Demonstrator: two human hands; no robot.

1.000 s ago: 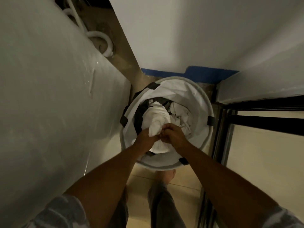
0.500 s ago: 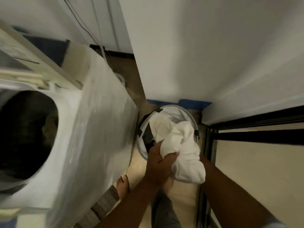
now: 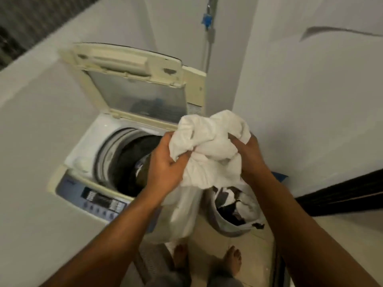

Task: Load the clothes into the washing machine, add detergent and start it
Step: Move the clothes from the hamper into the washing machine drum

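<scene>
- A bunched white cloth garment is up in the air between both hands. It sits just right of the drum opening and above the basket, and a loose length hangs down past the machine's front corner.
- The left hand has its grip clamped on the left side of the bundle, fingers curled into the folds. The right hand has its grip closed on the upper right fold.
- The cream and white top-loading washing machine has its yellowed hinged lid raised at the back. The dark round drum is open, with something dark lying inside.
- The garment looks soft, light and limp. It should not slip or break, but it keeps no shape of its own.
- The bulk of the bundle is the best place to hold it. The hanging length should be gathered first, or it may drape over the drum's edge.
- The round pale laundry basket on the floor holds more dark and white clothes, so loading is probably only partway done.
</scene>
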